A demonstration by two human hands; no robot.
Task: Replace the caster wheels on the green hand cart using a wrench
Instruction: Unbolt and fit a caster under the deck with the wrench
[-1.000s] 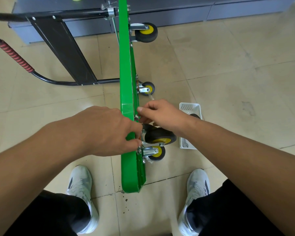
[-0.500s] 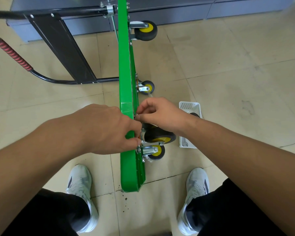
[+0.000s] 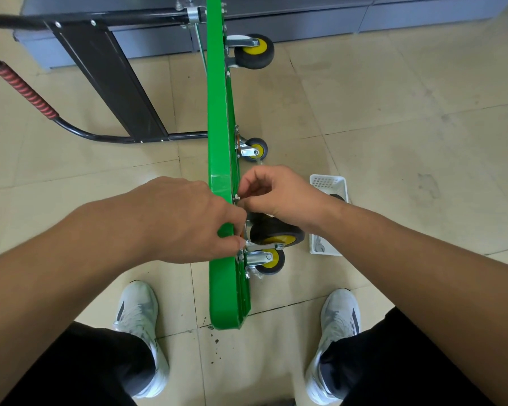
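Text on green hand cart [image 3: 217, 142]: none readable.
Markings on caster wheels [image 3: 254, 52]: none readable on the yellow hubs or black tyres.
Label on white basket [image 3: 327, 183]: none readable.
Brand on shoes [image 3: 137, 312]: dark side marks only, no letters legible.

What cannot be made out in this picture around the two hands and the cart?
Head view: small fastener pinched by the right hand; nut or bolt unclear, too small, fingers cover it.
Head view: what the left hand holds at the green cart deck; the hand hides it.
Head view: white basket contents; right forearm covers most.
Head view: cart handle; cut by left edge.
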